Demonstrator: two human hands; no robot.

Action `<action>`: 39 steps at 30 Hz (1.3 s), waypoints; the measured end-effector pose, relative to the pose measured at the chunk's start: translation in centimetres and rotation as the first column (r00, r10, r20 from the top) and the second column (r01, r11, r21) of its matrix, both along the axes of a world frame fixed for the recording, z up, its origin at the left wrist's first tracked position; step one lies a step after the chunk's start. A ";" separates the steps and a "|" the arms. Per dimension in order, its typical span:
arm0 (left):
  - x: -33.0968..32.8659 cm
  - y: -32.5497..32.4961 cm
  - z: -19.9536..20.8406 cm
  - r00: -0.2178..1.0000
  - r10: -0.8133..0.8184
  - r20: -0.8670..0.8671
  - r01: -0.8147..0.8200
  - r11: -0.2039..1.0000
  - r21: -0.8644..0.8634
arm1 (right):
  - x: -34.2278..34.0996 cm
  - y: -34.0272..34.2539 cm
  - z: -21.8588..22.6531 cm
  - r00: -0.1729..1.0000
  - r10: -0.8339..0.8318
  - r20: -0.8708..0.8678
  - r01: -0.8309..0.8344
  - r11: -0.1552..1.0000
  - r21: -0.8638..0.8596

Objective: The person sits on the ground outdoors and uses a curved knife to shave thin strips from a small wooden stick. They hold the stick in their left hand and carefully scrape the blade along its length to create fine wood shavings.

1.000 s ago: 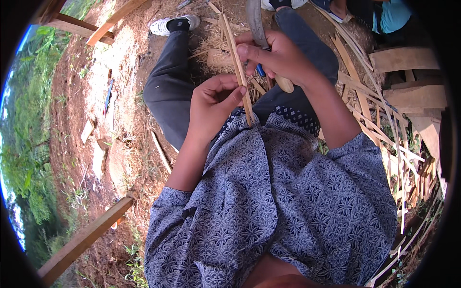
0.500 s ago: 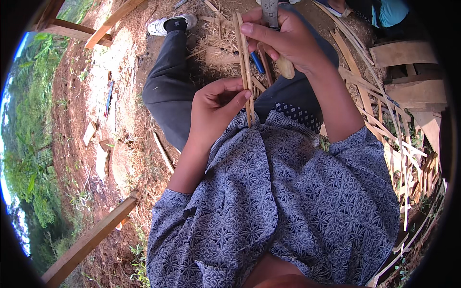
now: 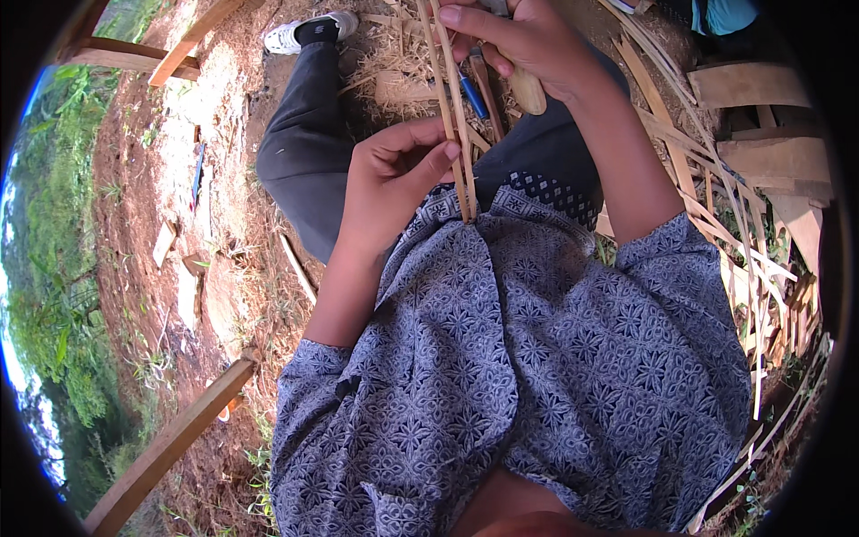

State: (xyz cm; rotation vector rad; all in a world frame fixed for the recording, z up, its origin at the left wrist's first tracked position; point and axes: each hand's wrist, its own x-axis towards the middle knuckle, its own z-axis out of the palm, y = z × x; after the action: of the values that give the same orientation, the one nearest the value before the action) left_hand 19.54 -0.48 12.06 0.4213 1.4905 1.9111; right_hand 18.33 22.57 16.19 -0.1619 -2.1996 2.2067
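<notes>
A thin bamboo strip [image 3: 453,116] runs from the top of the view down to my blue patterned shirt [image 3: 537,358]. My left hand [image 3: 394,183] pinches the strip near its lower end, thumb pressed on it. My right hand [image 3: 528,45] is higher up, gripping a knife with a wooden handle [image 3: 526,88], its forefinger resting across the strip. The blade goes out of view at the top. My grey trouser leg [image 3: 309,143] stretches out to a white shoe [image 3: 309,31].
Several loose bamboo strips [image 3: 743,233] lie piled at the right beside wooden blocks [image 3: 743,85]. Shavings [image 3: 398,63] cover the ground between my legs. Bare red soil [image 3: 233,259] and wooden poles [image 3: 170,447] are at the left, greenery beyond.
My right hand with the knife has slid up along the strip, away from my left hand. The left hand keeps its pinch at the strip's lower end.
</notes>
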 end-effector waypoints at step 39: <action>-0.5 0.5 0.2 1.000 -0.009 -0.025 0.010 1.000 0.026 | -1.2 -0.8 0.0 0.998 -0.037 -0.058 0.038 0.999 0.008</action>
State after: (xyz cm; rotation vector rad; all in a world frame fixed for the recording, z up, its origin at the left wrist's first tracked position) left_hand 19.01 0.03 12.24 0.4650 1.4780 1.9265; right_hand 17.17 21.75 16.21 -0.1363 -2.1583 2.1535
